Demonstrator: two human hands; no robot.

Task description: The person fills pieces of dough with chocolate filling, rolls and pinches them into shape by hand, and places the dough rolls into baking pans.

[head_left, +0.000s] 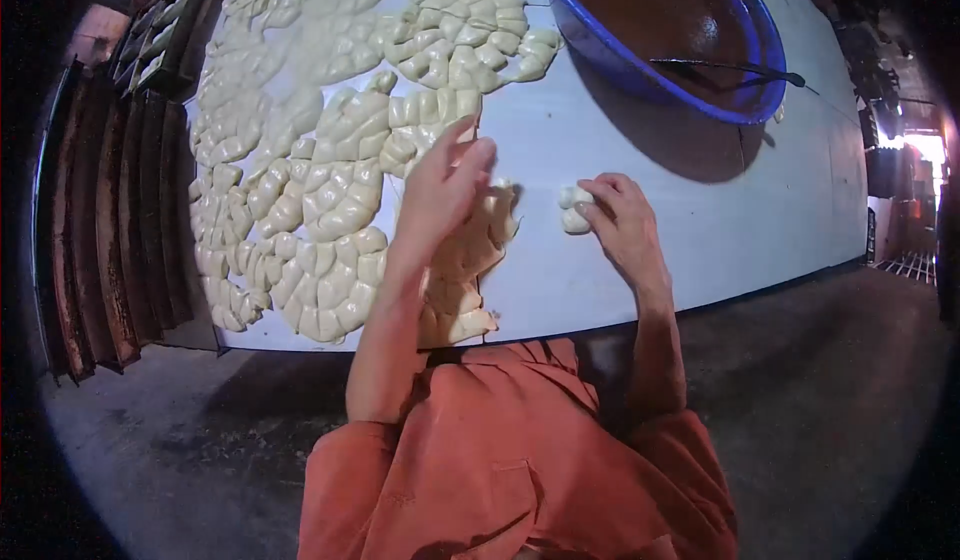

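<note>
Pale, glossy pieces of dough (335, 200) cover the left half of the white table, pressed together in round clusters. My left hand (440, 190) is over the right edge of this dough, fingers stretched out and apart, with nothing visible in it. On the bare table to its right, my right hand (628, 228) pinches a small clump of dough pieces (574, 210) between thumb and fingers. The clump appears to rest on the table surface. Part of the dough beneath my left hand and forearm is hidden.
A blue tub (610, 48) holding brown contents stands at the far right of the table (540, 285). A dark, long-handled utensil (735, 67) lies across its rim. Dark metal trays (110, 220) stand along the left edge. A rack (165, 30) is behind them.
</note>
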